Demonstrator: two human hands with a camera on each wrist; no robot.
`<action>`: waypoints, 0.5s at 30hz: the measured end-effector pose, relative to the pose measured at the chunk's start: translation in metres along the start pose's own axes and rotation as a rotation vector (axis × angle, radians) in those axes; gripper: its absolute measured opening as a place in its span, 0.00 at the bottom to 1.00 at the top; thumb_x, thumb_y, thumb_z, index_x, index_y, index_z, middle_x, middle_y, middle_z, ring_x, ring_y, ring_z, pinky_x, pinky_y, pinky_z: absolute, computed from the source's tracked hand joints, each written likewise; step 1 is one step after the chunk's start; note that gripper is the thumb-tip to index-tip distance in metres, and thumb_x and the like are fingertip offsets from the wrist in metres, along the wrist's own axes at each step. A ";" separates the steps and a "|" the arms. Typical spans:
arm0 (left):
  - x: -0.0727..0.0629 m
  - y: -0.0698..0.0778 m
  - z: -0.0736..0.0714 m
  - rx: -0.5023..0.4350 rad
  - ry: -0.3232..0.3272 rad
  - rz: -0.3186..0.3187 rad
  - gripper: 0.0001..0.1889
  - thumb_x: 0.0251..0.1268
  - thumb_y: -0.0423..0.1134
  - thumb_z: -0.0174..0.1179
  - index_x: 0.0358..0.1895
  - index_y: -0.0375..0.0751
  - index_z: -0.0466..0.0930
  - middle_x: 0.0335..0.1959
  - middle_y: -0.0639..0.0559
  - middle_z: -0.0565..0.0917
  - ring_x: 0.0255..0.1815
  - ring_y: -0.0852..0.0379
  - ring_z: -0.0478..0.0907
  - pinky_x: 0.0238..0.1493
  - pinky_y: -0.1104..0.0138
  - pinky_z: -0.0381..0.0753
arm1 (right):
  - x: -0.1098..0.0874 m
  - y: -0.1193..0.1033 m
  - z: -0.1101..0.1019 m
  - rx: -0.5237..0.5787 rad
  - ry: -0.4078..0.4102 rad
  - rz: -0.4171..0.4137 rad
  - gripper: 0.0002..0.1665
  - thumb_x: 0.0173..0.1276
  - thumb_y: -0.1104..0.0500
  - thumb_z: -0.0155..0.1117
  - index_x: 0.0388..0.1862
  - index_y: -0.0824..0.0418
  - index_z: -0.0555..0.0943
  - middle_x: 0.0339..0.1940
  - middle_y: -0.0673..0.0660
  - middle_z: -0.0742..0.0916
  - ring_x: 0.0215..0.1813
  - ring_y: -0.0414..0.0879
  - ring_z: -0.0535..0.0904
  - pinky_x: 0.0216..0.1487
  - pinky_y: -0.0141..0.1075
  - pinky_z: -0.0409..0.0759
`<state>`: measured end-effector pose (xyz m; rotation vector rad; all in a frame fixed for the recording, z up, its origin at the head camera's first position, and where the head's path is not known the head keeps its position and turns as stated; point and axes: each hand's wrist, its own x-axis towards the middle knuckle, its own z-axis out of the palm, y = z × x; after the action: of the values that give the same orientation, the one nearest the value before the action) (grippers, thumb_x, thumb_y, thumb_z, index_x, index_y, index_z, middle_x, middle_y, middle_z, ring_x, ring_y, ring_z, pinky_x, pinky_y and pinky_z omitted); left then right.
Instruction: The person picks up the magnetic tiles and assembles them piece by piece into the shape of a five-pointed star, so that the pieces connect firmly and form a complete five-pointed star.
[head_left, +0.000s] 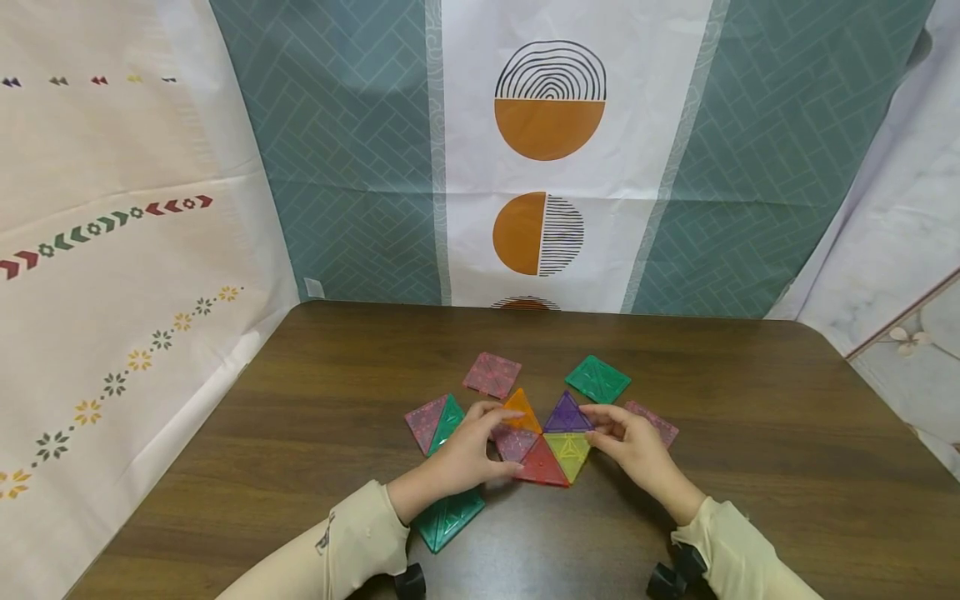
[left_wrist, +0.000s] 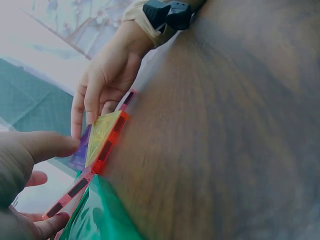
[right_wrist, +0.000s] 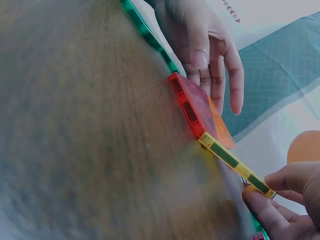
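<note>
Several translucent triangle tiles meet at their points mid-table: orange, pink, red, yellow and purple. My left hand lies around the left side of this group, thumb at the red tile and forefinger over the orange one, its fingers loosely spread. On the other side, my right hand pinches the outer corner of the yellow tile, its forefinger close to the purple tile. The right wrist view shows the yellow tile edge-on, with thumb and finger at its end.
Behind the group lie a pink square tile and a green square tile. Another pink tile sits beyond my right hand. Left are a pink triangle beside a green triangle; a green tile lies under my left wrist.
</note>
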<state>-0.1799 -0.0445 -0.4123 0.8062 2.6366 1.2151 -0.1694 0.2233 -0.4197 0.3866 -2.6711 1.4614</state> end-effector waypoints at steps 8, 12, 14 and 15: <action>0.004 -0.006 -0.002 -0.169 0.101 -0.063 0.18 0.64 0.30 0.59 0.57 0.40 0.76 0.55 0.38 0.77 0.46 0.51 0.77 0.46 0.63 0.80 | 0.000 0.001 0.000 0.111 -0.026 0.027 0.22 0.65 0.66 0.64 0.58 0.68 0.77 0.41 0.65 0.86 0.35 0.33 0.80 0.35 0.29 0.81; 0.007 -0.010 -0.002 -0.263 0.146 -0.104 0.16 0.64 0.26 0.58 0.54 0.39 0.78 0.50 0.38 0.81 0.42 0.52 0.78 0.41 0.66 0.81 | -0.001 0.001 0.000 0.189 -0.051 0.038 0.23 0.66 0.65 0.63 0.59 0.70 0.76 0.42 0.67 0.85 0.36 0.34 0.80 0.38 0.29 0.82; 0.008 -0.011 -0.002 -0.289 0.157 -0.112 0.16 0.63 0.25 0.58 0.53 0.38 0.78 0.47 0.38 0.81 0.38 0.55 0.76 0.37 0.71 0.79 | -0.002 0.001 0.000 0.226 -0.064 0.046 0.23 0.67 0.65 0.62 0.60 0.72 0.74 0.44 0.69 0.84 0.37 0.34 0.80 0.39 0.29 0.82; 0.008 -0.011 -0.002 -0.296 0.160 -0.111 0.16 0.63 0.25 0.58 0.53 0.37 0.78 0.45 0.38 0.81 0.36 0.56 0.76 0.35 0.73 0.78 | -0.002 0.001 0.000 0.240 -0.069 0.052 0.23 0.67 0.65 0.61 0.60 0.72 0.74 0.44 0.69 0.83 0.37 0.34 0.80 0.40 0.29 0.82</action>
<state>-0.1923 -0.0472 -0.4184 0.5257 2.4900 1.6464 -0.1680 0.2244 -0.4210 0.3927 -2.5808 1.8239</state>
